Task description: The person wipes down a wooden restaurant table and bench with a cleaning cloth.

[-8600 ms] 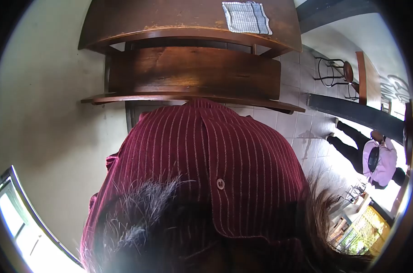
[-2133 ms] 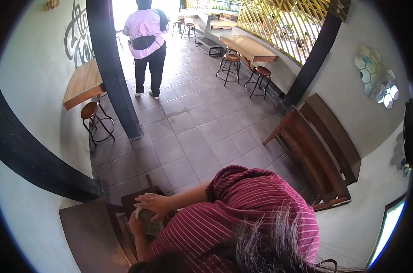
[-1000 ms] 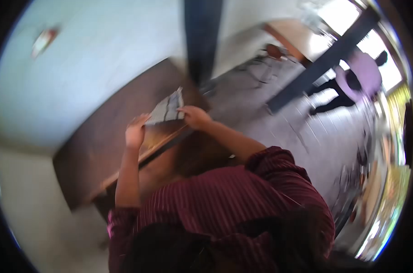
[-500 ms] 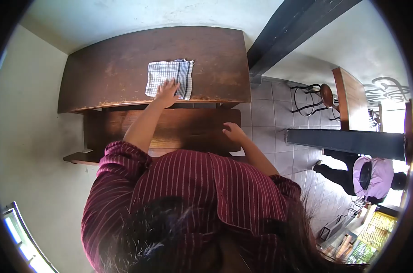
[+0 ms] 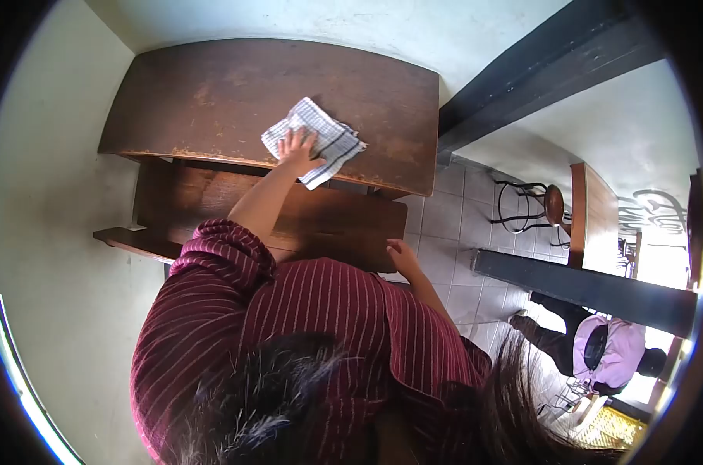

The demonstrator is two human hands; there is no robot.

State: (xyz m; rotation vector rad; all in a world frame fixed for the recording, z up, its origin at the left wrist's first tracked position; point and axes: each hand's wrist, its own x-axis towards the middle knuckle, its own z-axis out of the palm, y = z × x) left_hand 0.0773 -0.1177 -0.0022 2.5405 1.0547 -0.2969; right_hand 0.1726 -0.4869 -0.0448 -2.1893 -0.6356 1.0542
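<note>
Dark wood table [image 5: 212, 93], set against the wall, finish worn along the front edge. Bench [image 5: 328, 221] tucked below it. Left hand [image 5: 299, 149]: fingers spread, pressed flat on the checked cloth [image 5: 332, 139], which lies rumpled at the table's front edge, right of centre. Right hand [image 5: 402, 253]: loosely open, empty, at the bench end. Wiping judged partway; no damp trace shows which part is done. Far right: another person [image 5: 611, 353], standing.
</note>
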